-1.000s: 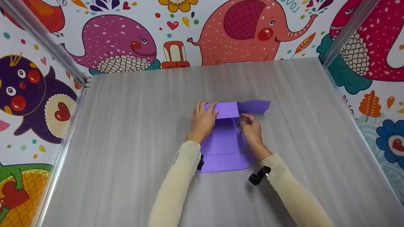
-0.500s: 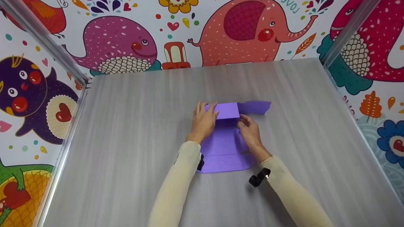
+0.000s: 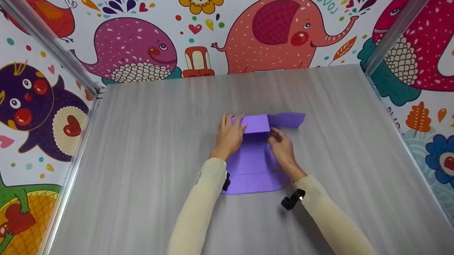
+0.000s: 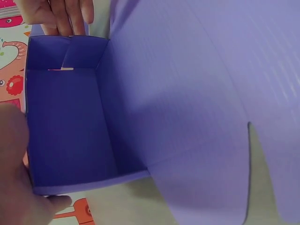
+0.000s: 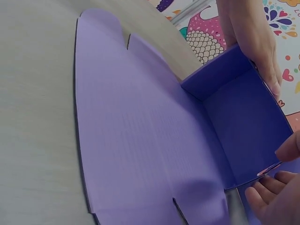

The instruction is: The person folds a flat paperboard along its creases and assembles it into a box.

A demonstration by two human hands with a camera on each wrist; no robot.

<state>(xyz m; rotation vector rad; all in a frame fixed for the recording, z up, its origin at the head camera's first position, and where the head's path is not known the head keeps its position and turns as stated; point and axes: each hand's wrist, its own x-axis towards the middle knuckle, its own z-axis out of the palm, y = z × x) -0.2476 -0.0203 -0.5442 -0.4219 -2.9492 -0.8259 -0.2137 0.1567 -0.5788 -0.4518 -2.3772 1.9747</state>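
Note:
A partly folded purple cardboard box (image 3: pixel 255 124) lies on the table, its far part raised into a shallow tray shape. Its wide lid panel (image 3: pixel 252 180) spreads flat toward me, with slits and rounded flaps at the sides. My left hand (image 3: pixel 228 138) grips the left end of the raised part, fingers over the top edge. At the right end, my right hand (image 3: pixel 282 146) pinches the side wall, the thumb (image 5: pixel 288 146) on the inner side and fingers outside. Past that corner a long flap (image 3: pixel 288 120) sticks out to the right. A small gap shows in the end wall (image 4: pixel 61 69).
The grey wood-grain table (image 3: pixel 148 177) surrounds the box. Printed animal panels (image 3: pixel 272 33) rise at its back and sides, with metal posts (image 3: pixel 402 24) at the far corners. A black wrist camera (image 3: pixel 292 199) hangs beside the right sleeve.
My right fingers have shifted slightly inward and up against the end wall, and the small tab seen beneath that corner is no longer visible. The left hand keeps its place.

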